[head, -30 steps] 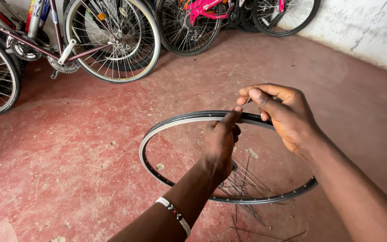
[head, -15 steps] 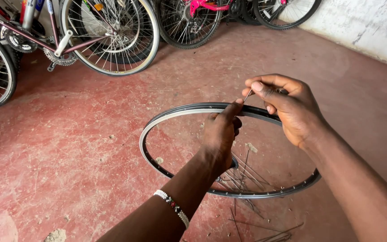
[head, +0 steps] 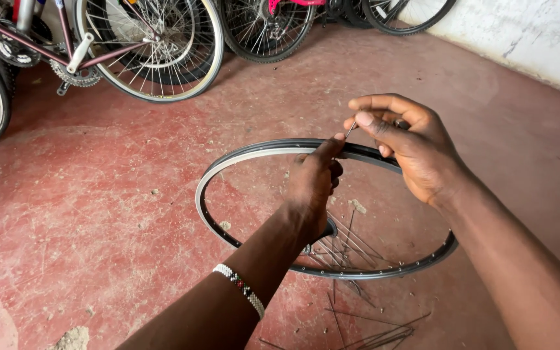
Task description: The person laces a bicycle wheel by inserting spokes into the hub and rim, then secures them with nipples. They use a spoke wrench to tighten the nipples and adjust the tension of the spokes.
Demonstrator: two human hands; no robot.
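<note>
Holding a thin spoke (head: 351, 128) over a bare wheel rim (head: 241, 162) on the red floor (head: 98, 214).

We see parked bicycles (head: 144, 52) lined up along the far side, then the rim lying flat in front of us with loose spokes (head: 351, 243) fanned inside its near edge and more spilled just outside it. Our right hand (head: 409, 149) pinches the spoke's upper end between thumb and fingers; our left hand (head: 312, 185), a beaded bracelet (head: 240, 288) on its wrist, pinches the spoke just below, above the rim's far edge.

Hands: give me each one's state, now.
Left hand: fingertips pinched on the thin spoke, above the bare rim.
Right hand: pinched on the same spoke's upper end.
</note>
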